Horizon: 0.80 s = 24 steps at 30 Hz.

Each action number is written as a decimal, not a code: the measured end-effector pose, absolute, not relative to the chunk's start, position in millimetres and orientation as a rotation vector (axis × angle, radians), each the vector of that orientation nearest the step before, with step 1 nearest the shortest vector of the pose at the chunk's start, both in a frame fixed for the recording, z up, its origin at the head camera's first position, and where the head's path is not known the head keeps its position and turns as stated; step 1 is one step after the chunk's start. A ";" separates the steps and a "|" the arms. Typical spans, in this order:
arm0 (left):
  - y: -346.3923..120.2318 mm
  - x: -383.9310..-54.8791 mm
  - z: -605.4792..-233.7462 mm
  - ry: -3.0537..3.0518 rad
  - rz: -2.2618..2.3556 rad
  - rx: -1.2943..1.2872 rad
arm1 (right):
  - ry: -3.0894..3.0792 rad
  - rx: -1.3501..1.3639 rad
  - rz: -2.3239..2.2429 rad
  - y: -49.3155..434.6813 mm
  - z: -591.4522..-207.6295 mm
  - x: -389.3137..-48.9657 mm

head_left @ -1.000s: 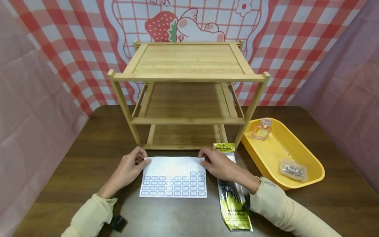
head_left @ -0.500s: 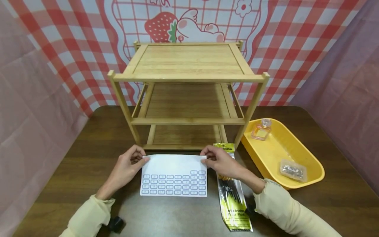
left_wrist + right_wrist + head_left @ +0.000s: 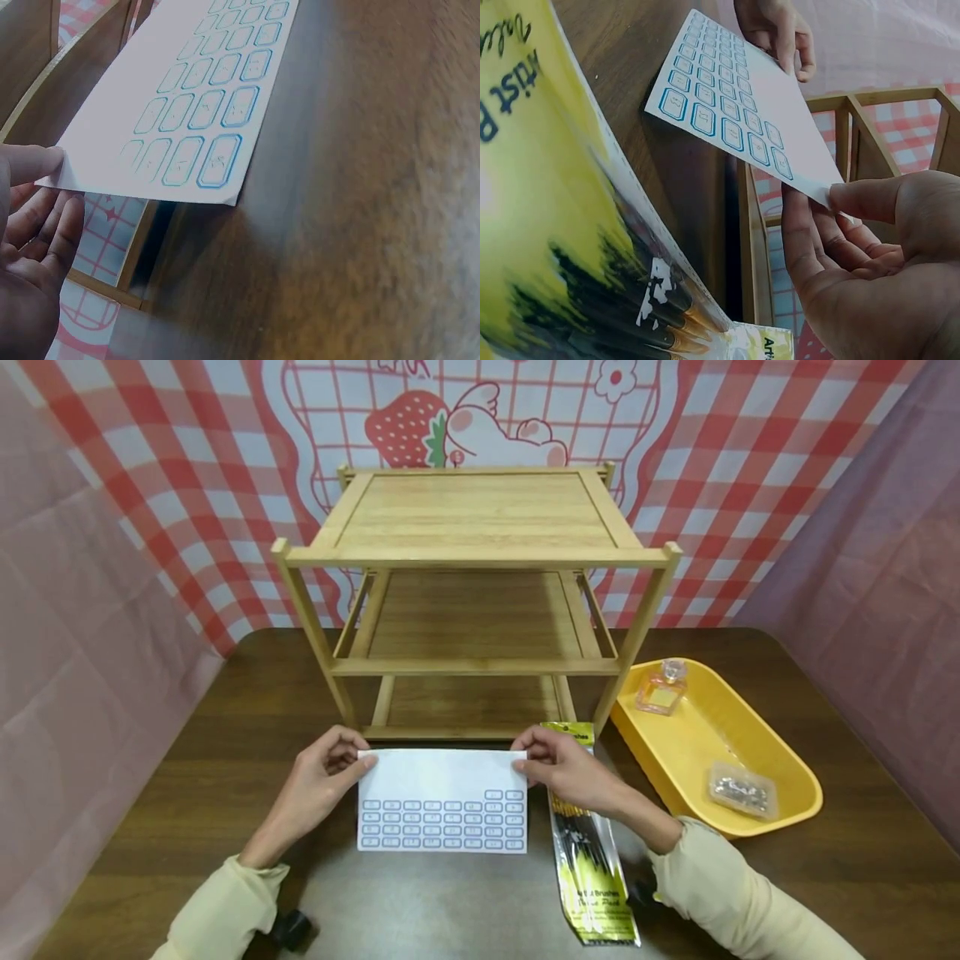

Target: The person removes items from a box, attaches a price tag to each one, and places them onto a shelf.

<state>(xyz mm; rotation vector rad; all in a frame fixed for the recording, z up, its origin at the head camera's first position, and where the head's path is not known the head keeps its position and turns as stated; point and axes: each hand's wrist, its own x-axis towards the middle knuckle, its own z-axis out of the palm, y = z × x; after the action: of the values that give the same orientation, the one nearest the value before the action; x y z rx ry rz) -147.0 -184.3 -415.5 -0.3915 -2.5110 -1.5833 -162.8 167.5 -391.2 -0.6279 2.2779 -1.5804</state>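
Note:
Between both hands is a white sticker sheet [image 3: 442, 802] printed with rows of blue-framed labels, its upper part blank. My left hand [image 3: 322, 785] pinches the upper left corner between thumb and fingers. At the upper right corner my right hand [image 3: 566, 770] does the same, thumb on top and fingers beneath in the right wrist view. The left wrist view shows the sheet [image 3: 180, 112] raised off the table and tilted. Under the right forearm lies a yellow-green pack of artist brushes [image 3: 596, 893], partly covered by that hand.
A three-tier wooden shelf [image 3: 472, 558] stands just behind the hands. To the right, a yellow tray [image 3: 697, 735] holds a pink perfume bottle [image 3: 662, 689] and a clear box of small metal pieces [image 3: 742, 790]. A checked cloth [image 3: 720, 460] hangs at the back.
Both hands have spread slightly apart and shifted a little up in the head view, with the sheet lifting along. Its corners stay pinched. Shelf, tray and brush pack have not moved.

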 end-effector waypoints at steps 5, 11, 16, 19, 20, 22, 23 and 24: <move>-184.0 -147.4 -413.9 -2.414 -1.702 -0.430 | 2.254 -0.581 -1.603 168.1 -387.2 -160.8; -184.1 -149.0 -411.5 -2.354 -1.793 -0.447 | 2.201 -0.515 -1.633 171.7 -381.6 -158.4; -182.6 -149.1 -406.3 -2.410 -1.846 -0.408 | 2.162 -0.554 -1.680 174.1 -376.9 -156.6; -180.8 -150.8 -404.1 -2.468 -1.819 -0.407 | 2.154 -0.575 -1.701 173.9 -373.4 -154.6; -180.1 -151.6 -403.8 -2.483 -1.804 -0.409 | 2.153 -0.580 -1.706 173.7 -372.1 -153.9; -178.2 -153.1 -402.7 -2.515 -1.756 -0.415 | 2.149 -0.601 -1.717 173.3 -369.4 -152.5; -176.8 -153.7 -401.9 -2.524 -1.734 -0.420 | 2.146 -0.614 -1.724 173.1 -368.2 -151.8; -175.4 -154.2 -400.8 -2.530 -1.718 -0.428 | 2.144 -0.628 -1.730 172.8 -367.0 -151.1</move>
<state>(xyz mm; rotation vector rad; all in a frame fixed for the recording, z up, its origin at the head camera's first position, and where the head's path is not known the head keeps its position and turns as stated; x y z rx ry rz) -154.2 -175.4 -400.8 -0.4281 -2.5299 -1.7181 -151.1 172.8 -367.0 -0.6281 2.1436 -1.7299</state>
